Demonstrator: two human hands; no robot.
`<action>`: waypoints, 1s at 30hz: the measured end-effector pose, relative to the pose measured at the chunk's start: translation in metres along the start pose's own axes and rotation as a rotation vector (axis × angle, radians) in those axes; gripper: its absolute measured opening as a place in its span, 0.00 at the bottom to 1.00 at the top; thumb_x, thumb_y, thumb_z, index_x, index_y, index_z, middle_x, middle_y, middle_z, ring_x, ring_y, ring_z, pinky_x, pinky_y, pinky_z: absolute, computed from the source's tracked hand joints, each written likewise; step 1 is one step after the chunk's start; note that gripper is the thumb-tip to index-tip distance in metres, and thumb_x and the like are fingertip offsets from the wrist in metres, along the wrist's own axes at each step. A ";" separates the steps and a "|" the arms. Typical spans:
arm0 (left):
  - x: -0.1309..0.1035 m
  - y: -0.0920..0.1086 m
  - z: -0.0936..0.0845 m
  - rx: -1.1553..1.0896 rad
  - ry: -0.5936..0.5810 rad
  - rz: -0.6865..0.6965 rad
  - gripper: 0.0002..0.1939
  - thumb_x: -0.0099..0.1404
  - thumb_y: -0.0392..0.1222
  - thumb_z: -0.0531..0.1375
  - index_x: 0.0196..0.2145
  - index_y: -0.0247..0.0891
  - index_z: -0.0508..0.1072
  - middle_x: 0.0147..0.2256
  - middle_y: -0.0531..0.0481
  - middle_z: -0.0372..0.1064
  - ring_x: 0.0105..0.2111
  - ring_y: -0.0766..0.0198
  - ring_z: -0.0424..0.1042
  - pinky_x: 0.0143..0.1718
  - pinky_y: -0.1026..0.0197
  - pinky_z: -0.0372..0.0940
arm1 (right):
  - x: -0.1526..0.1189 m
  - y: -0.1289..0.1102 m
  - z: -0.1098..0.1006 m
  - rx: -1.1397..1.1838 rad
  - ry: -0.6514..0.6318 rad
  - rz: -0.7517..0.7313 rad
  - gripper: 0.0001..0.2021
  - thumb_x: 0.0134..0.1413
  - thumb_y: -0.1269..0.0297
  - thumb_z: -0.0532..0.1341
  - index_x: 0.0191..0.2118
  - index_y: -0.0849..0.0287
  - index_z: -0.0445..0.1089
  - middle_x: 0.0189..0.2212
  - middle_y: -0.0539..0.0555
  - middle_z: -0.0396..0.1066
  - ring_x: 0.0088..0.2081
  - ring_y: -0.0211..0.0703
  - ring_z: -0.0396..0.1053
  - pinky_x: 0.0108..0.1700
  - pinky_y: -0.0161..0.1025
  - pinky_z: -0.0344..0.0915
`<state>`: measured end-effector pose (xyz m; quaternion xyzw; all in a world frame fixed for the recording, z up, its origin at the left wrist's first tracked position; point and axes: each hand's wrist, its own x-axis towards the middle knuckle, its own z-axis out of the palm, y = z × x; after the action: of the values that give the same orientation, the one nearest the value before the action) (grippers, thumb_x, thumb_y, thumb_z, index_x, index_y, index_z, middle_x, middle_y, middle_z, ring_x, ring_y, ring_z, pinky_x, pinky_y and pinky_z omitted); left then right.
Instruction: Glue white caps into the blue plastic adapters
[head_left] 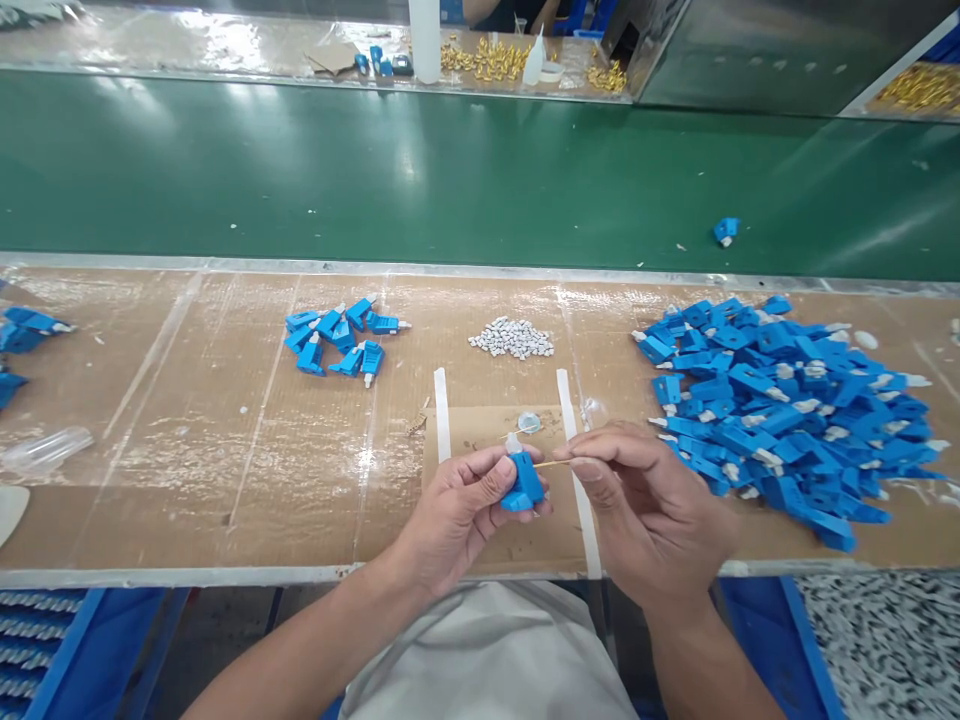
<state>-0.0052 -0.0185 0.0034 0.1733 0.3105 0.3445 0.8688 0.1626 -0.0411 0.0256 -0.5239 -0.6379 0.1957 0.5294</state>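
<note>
Near the table's front edge, my left hand (465,505) is closed on a blue plastic part (525,482) with a whitish tip pointing away from me. My right hand (652,505) pinches a thin wooden stick (553,463), whose far end touches the side of the blue part. Just beyond my hands is a small clear round dish (529,422) on a cardboard sheet (487,430) with white tape strips on both sides. Behind it lies a small heap of grey-white pieces (512,338).
A large pile of blue parts (787,400) lies right, a smaller group (341,338) left of centre. Beyond the table runs a green conveyor (375,180) carrying one blue part (726,231). A clear plastic piece (49,450) lies far left. Another person (510,14) is opposite.
</note>
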 end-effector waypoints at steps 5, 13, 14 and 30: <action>-0.001 0.002 0.001 0.018 -0.020 -0.001 0.16 0.66 0.45 0.66 0.47 0.31 0.81 0.31 0.44 0.73 0.33 0.65 0.75 0.33 0.69 0.68 | -0.001 0.003 0.002 -0.009 -0.023 0.005 0.06 0.64 0.72 0.62 0.42 0.53 0.73 0.34 0.53 0.77 0.36 0.48 0.74 0.40 0.46 0.70; -0.002 0.002 -0.001 0.044 -0.045 0.015 0.14 0.68 0.45 0.64 0.45 0.32 0.82 0.32 0.45 0.72 0.33 0.65 0.74 0.32 0.69 0.67 | -0.001 0.003 0.008 0.039 -0.049 0.000 0.08 0.63 0.75 0.62 0.43 0.54 0.73 0.34 0.52 0.77 0.35 0.45 0.74 0.39 0.44 0.69; -0.002 0.002 -0.001 0.044 -0.050 0.017 0.14 0.68 0.45 0.64 0.44 0.32 0.82 0.32 0.45 0.72 0.33 0.65 0.74 0.32 0.69 0.67 | -0.001 0.003 0.008 0.034 -0.049 -0.011 0.09 0.63 0.75 0.61 0.43 0.54 0.72 0.35 0.52 0.77 0.36 0.45 0.75 0.39 0.45 0.69; 0.000 -0.005 -0.005 -0.007 -0.052 0.000 0.15 0.64 0.45 0.68 0.43 0.32 0.82 0.32 0.44 0.74 0.32 0.66 0.74 0.30 0.69 0.66 | -0.007 0.006 0.004 -0.178 -0.118 -0.185 0.12 0.62 0.77 0.62 0.47 0.53 0.68 0.36 0.54 0.78 0.32 0.44 0.74 0.36 0.43 0.72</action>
<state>-0.0060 -0.0212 -0.0029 0.1790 0.2867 0.3408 0.8772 0.1608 -0.0440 0.0161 -0.4953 -0.7283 0.1195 0.4582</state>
